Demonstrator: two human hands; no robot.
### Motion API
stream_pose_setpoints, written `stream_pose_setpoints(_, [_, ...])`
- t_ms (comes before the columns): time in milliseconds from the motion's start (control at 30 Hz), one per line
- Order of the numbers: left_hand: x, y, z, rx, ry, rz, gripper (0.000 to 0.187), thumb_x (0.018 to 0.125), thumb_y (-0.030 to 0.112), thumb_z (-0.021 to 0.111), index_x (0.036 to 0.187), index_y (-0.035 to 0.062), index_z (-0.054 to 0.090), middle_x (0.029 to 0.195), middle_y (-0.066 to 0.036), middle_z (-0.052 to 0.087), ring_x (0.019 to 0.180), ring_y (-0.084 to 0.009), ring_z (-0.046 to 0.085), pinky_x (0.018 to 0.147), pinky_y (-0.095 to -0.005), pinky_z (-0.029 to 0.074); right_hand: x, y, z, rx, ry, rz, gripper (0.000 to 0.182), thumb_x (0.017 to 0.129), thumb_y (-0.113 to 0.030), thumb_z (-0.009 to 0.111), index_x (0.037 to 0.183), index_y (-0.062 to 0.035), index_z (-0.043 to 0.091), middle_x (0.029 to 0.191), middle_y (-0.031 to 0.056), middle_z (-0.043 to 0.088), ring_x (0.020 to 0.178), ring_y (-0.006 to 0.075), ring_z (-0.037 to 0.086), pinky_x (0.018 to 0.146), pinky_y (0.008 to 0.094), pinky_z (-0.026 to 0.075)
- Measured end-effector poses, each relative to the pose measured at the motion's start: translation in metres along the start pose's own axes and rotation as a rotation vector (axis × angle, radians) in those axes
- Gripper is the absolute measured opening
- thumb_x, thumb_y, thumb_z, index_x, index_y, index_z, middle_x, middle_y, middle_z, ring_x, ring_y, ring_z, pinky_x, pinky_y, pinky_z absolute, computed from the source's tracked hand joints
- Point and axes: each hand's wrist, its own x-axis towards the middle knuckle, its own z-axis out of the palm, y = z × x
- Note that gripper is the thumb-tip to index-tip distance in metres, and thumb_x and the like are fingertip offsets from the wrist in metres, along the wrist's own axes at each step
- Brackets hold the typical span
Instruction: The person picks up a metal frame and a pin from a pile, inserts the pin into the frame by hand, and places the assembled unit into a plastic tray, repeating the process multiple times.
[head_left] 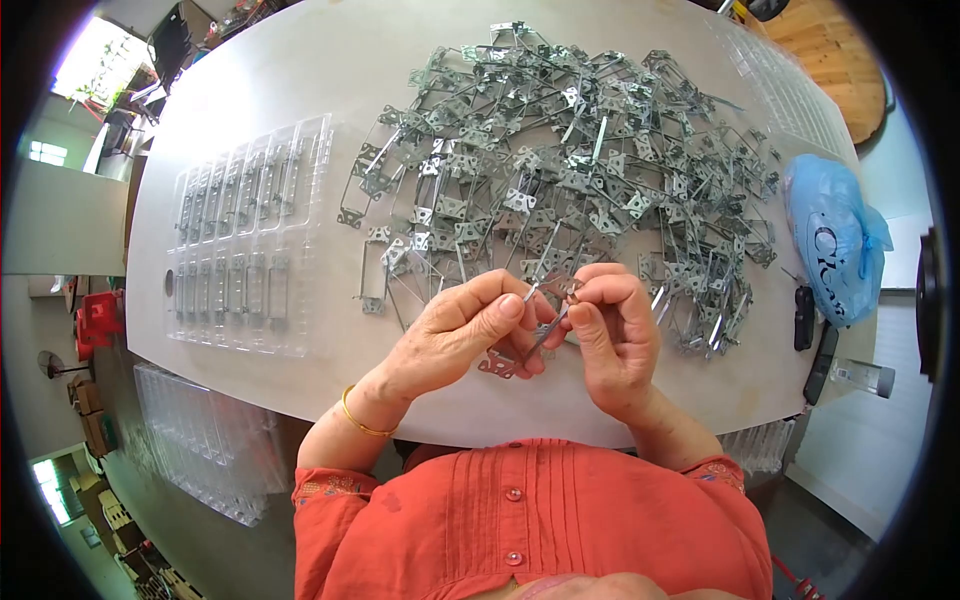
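Note:
Both hands meet over the near edge of a large heap of metal brackets (560, 150). My left hand (460, 325), with a gold bangle at the wrist, is closed around a thin metal bracket (497, 364) whose flat, holed end plate sticks out below the fingers. From the right, my right hand (617, 335) pinches a small metal end at the top of the same piece, thumb against forefinger. The fingertips of the two hands almost meet, and part of the bracket is hidden behind them.
To the left lies a clear plastic tray (318, 150) with brackets in two rows of slots. A blue plastic bag (835, 240) sits at the right edge beside a black object (803, 318). Stacked clear trays (205, 430) stand below the table's left side. A bottle (862, 378) is at lower right.

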Motion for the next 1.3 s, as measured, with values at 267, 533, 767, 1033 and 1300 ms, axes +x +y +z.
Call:
stream_pose_setpoints(267, [0.001, -0.012, -0.009, 0.068, 0.025, 0.245, 0.030, 0.108, 0.031, 0.057, 0.113, 0.0020, 0.063, 0.093, -0.004, 0.064, 0.077, -0.0078, 0.062, 0.064, -0.0232, 0.049, 0.003, 0.006, 0.001, -0.062, 0.046, 0.046, 0.013, 0.105, -0.004, 0.058, 0.116, -0.0010, 0.053, 0.114, 0.0090, 0.058, 0.087, 0.0092, 0.065, 0.073, 0.0244, 0.056])
stream_pose_setpoints(533, [0.003, -0.017, -0.014, 0.356, 0.137, 0.457, 0.018, 0.101, 0.017, 0.069, 0.096, 0.0013, 0.062, 0.113, -0.006, 0.058, 0.073, -0.0035, 0.049, 0.062, -0.0215, 0.041, -0.001, 0.000, 0.003, -0.123, 0.031, 0.154, 0.010, 0.102, -0.002, 0.062, 0.111, -0.0024, 0.057, 0.091, 0.0017, 0.064, 0.073, 0.0068, 0.061, 0.064, 0.0228, 0.050])
stream_pose_setpoints(767, [-0.002, -0.013, -0.012, 0.502, 0.222, 0.477, 0.017, 0.094, 0.008, 0.074, 0.096, -0.0026, 0.062, 0.110, -0.012, 0.059, 0.079, -0.0063, 0.051, 0.064, -0.0210, 0.043, 0.002, -0.001, 0.002, -0.275, 0.045, 0.053, 0.011, 0.096, 0.003, 0.066, 0.105, -0.0010, 0.061, 0.088, 0.0036, 0.064, 0.068, 0.0065, 0.058, 0.061, 0.0231, 0.047])
stream_pose_setpoints(1033, [-0.004, -0.013, -0.012, 0.473, 0.225, 0.472, 0.015, 0.090, 0.002, 0.074, 0.097, -0.0033, 0.062, 0.117, -0.015, 0.058, 0.079, -0.0063, 0.053, 0.064, -0.0211, 0.044, 0.002, -0.002, 0.002, -0.317, 0.030, -0.017, 0.014, 0.093, 0.006, 0.068, 0.104, 0.0001, 0.061, 0.088, 0.0051, 0.065, 0.067, 0.0076, 0.057, 0.060, 0.0237, 0.047])
stream_pose_setpoints(1300, [-0.004, -0.007, -0.009, 0.637, 0.279, 0.590, 0.024, 0.079, -0.002, 0.080, 0.090, 0.0035, 0.060, 0.104, -0.006, 0.062, 0.066, -0.0047, 0.050, 0.057, -0.0230, 0.045, 0.003, -0.004, 0.001, -0.341, -0.001, -0.057, 0.016, 0.091, 0.009, 0.068, 0.104, 0.0016, 0.061, 0.090, 0.0066, 0.067, 0.067, 0.0096, 0.060, 0.059, 0.0247, 0.048])
